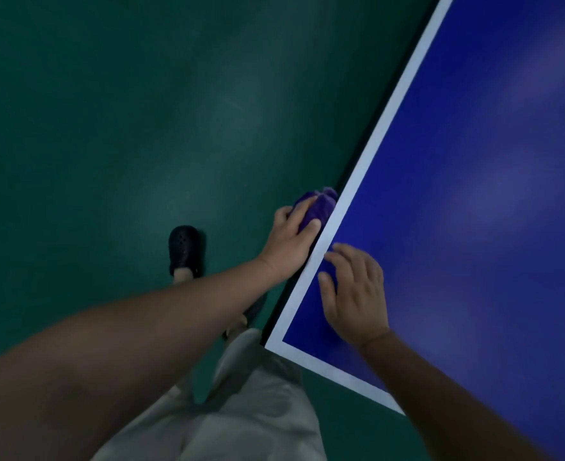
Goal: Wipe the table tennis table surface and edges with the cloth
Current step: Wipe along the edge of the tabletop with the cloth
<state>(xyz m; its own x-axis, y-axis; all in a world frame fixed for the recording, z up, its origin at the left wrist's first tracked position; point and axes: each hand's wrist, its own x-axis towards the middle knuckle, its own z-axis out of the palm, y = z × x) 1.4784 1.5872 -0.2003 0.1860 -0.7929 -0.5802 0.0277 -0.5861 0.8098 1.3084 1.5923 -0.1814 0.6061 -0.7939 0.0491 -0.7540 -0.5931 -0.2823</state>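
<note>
Left grip [291, 237] clenched round the bunched purple cloth [317, 204], pressed against the side edge of the bench [474, 161], just beyond its near corner. Right grip [354, 291] released, fingers lying flat on the blue top just inside the white border line [387, 118]. Best done by keeping the soft wad hard against the thin dark edge and sliding away from the corner. Smooth matte top; glossy green floor [108, 128]; dark perforated clog [184, 251] left of the corner.
</note>
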